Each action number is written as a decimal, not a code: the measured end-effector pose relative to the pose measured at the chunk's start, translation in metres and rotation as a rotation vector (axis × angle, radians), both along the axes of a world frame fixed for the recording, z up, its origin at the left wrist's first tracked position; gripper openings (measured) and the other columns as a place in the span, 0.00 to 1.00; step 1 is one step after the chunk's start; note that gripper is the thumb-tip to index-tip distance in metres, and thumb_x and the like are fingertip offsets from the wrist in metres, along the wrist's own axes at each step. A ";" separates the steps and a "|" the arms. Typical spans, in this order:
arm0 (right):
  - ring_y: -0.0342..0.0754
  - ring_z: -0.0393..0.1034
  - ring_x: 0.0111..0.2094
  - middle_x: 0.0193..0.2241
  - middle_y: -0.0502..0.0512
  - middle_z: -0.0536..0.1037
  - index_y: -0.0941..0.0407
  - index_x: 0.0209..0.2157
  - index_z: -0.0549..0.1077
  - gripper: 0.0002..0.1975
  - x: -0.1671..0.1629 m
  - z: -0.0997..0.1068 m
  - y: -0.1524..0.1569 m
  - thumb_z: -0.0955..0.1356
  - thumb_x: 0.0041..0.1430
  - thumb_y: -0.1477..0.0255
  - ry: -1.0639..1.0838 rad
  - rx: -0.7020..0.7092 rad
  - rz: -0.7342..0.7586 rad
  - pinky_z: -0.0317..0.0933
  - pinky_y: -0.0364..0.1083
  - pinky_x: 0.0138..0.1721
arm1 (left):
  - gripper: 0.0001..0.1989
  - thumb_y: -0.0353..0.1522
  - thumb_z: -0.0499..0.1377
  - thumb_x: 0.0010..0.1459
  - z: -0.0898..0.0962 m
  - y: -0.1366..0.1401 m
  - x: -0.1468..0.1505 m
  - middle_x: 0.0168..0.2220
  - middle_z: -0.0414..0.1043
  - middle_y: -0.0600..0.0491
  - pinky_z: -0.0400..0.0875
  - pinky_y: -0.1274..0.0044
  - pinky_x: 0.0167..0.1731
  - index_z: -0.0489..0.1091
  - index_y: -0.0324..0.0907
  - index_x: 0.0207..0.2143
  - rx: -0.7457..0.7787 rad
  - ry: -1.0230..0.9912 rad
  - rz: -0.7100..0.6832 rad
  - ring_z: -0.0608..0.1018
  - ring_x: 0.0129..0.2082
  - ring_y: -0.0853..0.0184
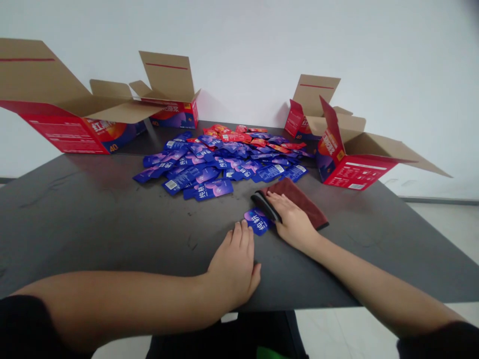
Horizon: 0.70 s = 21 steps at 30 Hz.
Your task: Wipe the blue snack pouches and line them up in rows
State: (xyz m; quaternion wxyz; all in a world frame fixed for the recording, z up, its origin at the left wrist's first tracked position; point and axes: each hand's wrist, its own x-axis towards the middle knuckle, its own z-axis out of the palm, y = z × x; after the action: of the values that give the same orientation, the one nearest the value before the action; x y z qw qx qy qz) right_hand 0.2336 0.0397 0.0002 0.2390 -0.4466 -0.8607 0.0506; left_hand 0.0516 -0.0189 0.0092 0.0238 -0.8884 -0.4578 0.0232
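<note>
A single blue-and-purple pouch (258, 222) lies flat on the grey table in front of me. My left hand (235, 259) rests palm down with its fingers stretched out, the fingertips at the pouch's near left edge. With my right hand (294, 219) I grip a folded brown cloth (299, 197) with a black border; its folded edge covers the far right part of the pouch. Beyond both hands spreads a heap of blue pouches (220, 162), with several red pouches (235, 135) at its back.
Two open red cartons, one nearer (71, 132) and one farther back (175, 112), stand on the left. On the right are another near carton (352, 167) and a back one (299, 119), flaps raised. A white wall (239, 60) closes off the back of the table (112, 224).
</note>
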 end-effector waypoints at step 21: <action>0.53 0.59 0.60 0.57 0.64 0.67 0.61 0.58 0.65 0.31 0.006 -0.001 0.006 0.61 0.48 0.81 0.008 -0.018 0.130 0.51 0.59 0.62 | 0.32 0.39 0.48 0.60 0.002 0.000 0.001 0.60 0.56 0.27 0.59 0.60 0.55 0.59 0.22 0.58 -0.057 -0.024 0.024 0.62 0.59 0.43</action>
State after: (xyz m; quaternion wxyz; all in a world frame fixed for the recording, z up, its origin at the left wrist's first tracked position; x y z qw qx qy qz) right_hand 0.2401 0.0457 -0.0013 0.2348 -0.3919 -0.8863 0.0756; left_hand 0.0525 -0.0186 0.0111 -0.0076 -0.8835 -0.4677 0.0259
